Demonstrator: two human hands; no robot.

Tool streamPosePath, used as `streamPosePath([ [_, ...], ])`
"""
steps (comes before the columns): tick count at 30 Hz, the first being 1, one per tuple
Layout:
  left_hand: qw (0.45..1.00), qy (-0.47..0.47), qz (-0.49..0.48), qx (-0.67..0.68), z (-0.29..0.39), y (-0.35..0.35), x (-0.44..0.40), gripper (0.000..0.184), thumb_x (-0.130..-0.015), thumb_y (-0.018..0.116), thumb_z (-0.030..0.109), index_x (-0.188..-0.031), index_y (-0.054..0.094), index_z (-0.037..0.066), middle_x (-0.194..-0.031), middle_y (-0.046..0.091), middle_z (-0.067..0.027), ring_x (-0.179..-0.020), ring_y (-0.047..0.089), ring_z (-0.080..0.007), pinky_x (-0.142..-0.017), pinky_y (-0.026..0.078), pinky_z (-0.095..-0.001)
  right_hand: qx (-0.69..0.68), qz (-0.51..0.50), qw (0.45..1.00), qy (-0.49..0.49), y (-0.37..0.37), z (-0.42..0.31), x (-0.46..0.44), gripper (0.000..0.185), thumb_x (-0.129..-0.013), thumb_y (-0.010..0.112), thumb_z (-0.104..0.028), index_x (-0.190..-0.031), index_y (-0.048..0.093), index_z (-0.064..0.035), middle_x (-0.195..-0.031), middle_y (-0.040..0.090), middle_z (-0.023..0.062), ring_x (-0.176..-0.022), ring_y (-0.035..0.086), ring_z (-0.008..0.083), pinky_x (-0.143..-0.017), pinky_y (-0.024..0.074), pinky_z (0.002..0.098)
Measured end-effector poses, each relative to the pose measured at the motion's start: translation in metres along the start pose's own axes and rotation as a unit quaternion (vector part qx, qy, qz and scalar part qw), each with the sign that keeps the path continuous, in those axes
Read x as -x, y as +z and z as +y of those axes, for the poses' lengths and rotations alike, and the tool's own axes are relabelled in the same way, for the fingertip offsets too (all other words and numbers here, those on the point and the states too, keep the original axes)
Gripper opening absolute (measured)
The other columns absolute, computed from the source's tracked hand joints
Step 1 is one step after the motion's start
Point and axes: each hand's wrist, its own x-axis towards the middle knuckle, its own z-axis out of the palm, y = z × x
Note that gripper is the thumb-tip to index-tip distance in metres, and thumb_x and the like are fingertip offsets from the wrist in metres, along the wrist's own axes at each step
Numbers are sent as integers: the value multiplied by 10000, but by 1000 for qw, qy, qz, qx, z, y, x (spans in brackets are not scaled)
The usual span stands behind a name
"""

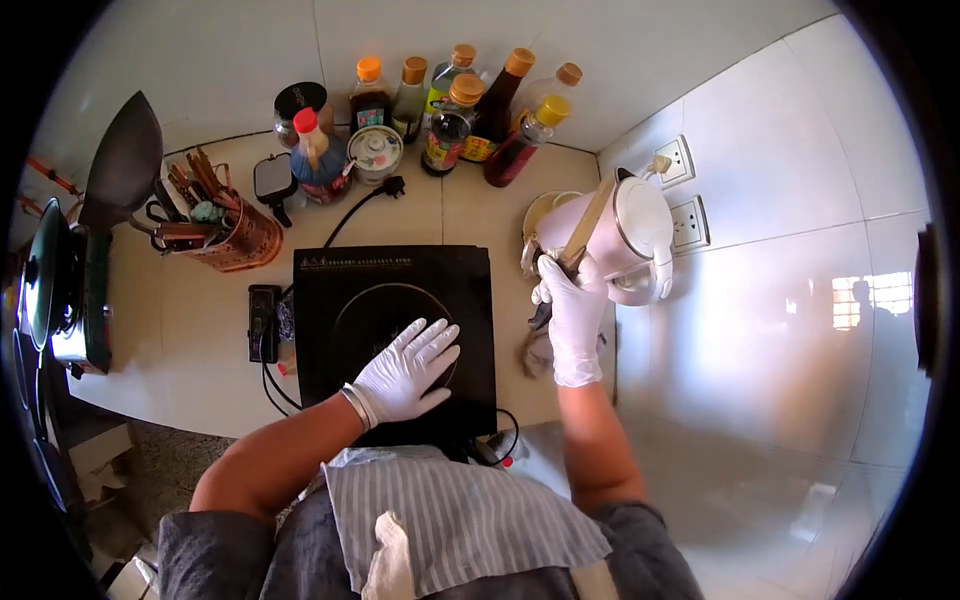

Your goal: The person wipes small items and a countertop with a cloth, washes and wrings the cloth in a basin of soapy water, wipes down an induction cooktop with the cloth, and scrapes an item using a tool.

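Observation:
My left hand (408, 372), in a white glove, lies on the black induction cooktop (330, 290) with its fingers spread. My right hand (572, 290), gloved as well, is closed around the lower end of a flat wooden utensil (594, 220). The utensil tilts up in front of the pale pink electric kettle (640, 215). Its lower end is hidden in my fingers. A crumpled brown cloth (538, 355) lies beside my right wrist.
Sauce bottles (447, 125) and a lidded floral jar (375, 152) stand along the back wall. A utensil basket (245, 240) and a dark wok (125, 165) are at the left. The cooktop's plug (393, 186) lies behind it; wall sockets (689, 223) are at the right.

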Motion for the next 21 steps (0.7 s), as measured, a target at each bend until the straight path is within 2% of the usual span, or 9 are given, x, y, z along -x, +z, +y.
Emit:
streamPosePath([
  [3,958,-63,193,202,0,-3,-8,395,-825,710,68,-1205,609,23,-1290,584,-203,-1182,580,-354,-1039,452,-412,12,-11,1000,-1,1,-10,17,119,-878,683,31,-968,611,4,-761,596,14,-534,505,64,-499,451,233],
  [4,926,-92,227,286,2,-9,-19,365,-854,691,40,-1210,611,26,-1236,620,-154,-1170,600,-286,-1000,475,-358,26,-23,999,-3,3,-15,25,126,-872,693,27,-966,614,-1,-760,597,10,-532,508,66,-498,448,233],
  [6,793,-217,194,535,18,-32,-45,320,-888,678,27,-1201,609,13,-1189,634,-96,-1121,615,-196,-978,477,-313,58,-33,998,9,11,-28,43,132,-867,702,23,-965,618,-3,-771,604,5,-568,520,60,-527,455,227],
  [8,706,-189,204,651,28,-43,-61,277,-929,651,31,-1201,608,4,-1162,627,-47,-1066,610,-131,-975,473,-290,89,-44,995,19,16,-33,57,139,-862,712,20,-964,621,-5,-783,612,1,-604,531,54,-556,462,221],
  [10,676,-174,226,680,35,-52,-68,274,-944,628,27,-1215,602,-1,-1149,629,-45,-1011,613,-121,-957,472,-273,179,-70,979,-69,19,-35,66,144,-856,720,17,-962,623,2,-815,634,-1,-698,544,42,-635,477,214],
  [11,658,-162,232,698,36,-56,-68,263,-950,616,22,-1213,608,0,-1139,631,-41,-999,608,-113,-940,475,-266,167,-78,981,-57,23,-41,72,153,-851,723,21,-969,626,10,-839,645,-3,-768,544,37,-693,481,212],
  [14,631,-165,244,718,40,-65,-66,215,-959,592,11,-1168,641,-7,-1117,648,-43,-954,599,-99,-885,484,-253,184,-82,977,-72,27,-48,80,140,-850,722,28,-957,632,9,-830,640,-7,-771,552,40,-701,489,218],
  [18,584,-183,252,750,41,-67,-61,170,-956,590,22,-1097,681,-8,-1158,657,-62,-916,602,-111,-838,491,-271,202,-97,971,-88,27,-52,82,105,-868,711,16,-945,640,14,-794,629,-9,-714,537,29,-644,471,210],
  [21,551,-176,232,782,38,-64,-59,180,-966,572,35,-1104,682,0,-1182,653,-65,-898,603,-124,-820,483,-284,202,-109,973,-20,28,-62,87,55,-900,687,-8,-931,649,17,-758,621,-4,-625,515,28,-565,437,209],
])
